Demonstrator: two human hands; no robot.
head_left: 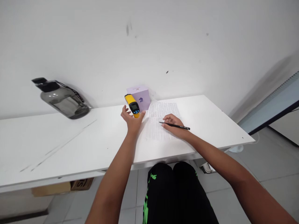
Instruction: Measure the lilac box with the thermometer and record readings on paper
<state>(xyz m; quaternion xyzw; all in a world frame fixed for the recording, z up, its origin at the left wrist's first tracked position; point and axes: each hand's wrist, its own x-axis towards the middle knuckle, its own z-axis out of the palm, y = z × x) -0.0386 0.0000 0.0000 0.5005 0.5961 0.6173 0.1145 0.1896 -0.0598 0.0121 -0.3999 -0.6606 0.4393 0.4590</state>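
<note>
My left hand point(133, 121) is around the lower part of a yellow and black infrared thermometer point(132, 102), with the thumb on its right and loosely curled fingers on its left. The thermometer is tilted, its small screen and blue buttons facing me; the hand hides the handle's lower end. A black pen point(175, 125) lies across my right hand point(174, 127), held with its tip pointing left. That hand rests on a sheet of paper point(161, 109) covered with rows of faint writing. Just behind the thermometer stands a purple box point(144, 99) with a dark emblem.
A grey see-through bottle point(63, 98) with a black lid stands on the left of the white table point(77, 146), by the wall. Under the table is a cardboard box point(53, 188). A dark-edged panel point(275, 107) leans at the right, beyond the table's end.
</note>
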